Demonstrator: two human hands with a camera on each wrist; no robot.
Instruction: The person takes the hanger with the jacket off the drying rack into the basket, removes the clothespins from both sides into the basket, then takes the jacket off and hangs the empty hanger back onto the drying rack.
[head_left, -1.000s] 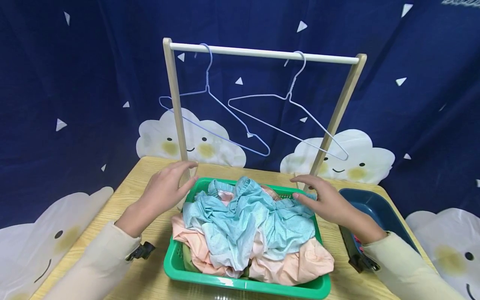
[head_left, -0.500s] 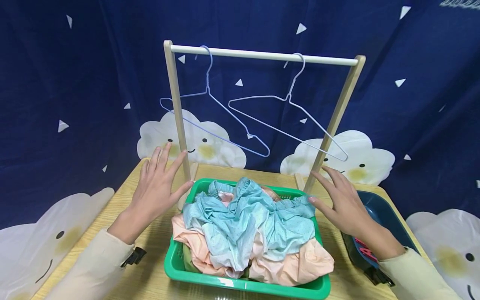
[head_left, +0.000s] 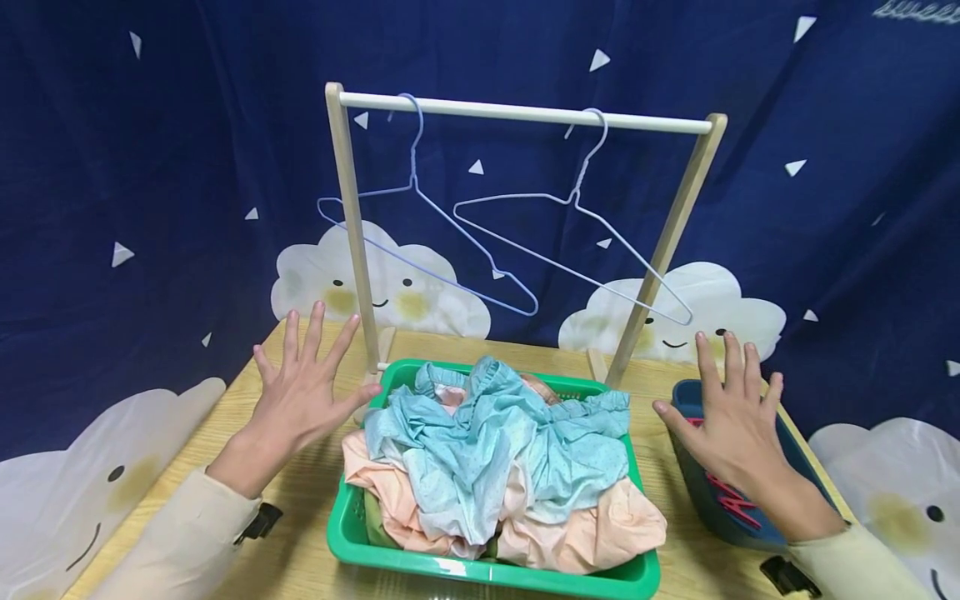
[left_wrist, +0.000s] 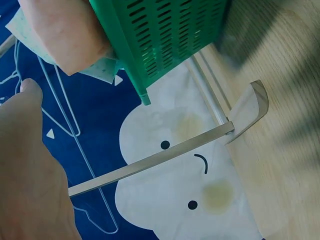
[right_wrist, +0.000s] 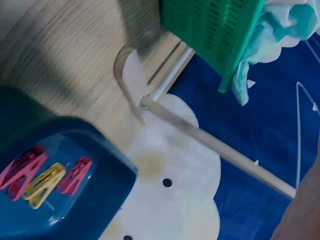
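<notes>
A green basket (head_left: 420, 567) stands on the wooden table, heaped with clothes. Light blue clothing with gathered edges (head_left: 480, 442) lies on top, over a peach garment (head_left: 585, 533) that spills past the rim. My left hand (head_left: 303, 400) is held up beside the basket's left side, fingers spread, holding nothing. On the other side my right hand (head_left: 731, 425) is spread too, above a dark blue tub (head_left: 697, 492). Pink clothespins (right_wrist: 75, 176) and a yellow clothespin (right_wrist: 44, 185) lie in the tub in the right wrist view.
Behind the basket stands a wooden rack with a white rail (head_left: 517, 110). A bluish wire hanger (head_left: 465, 229) and a paler wire hanger (head_left: 615, 233) hang from it. A dark blue curtain (head_left: 187, 167) with clouds and triangles forms the backdrop.
Both hands have moved outward, away from the basket's sides, and their fingers have spread wide. The right hand now overlaps the tub. Clothes and hangers stay as they were.
</notes>
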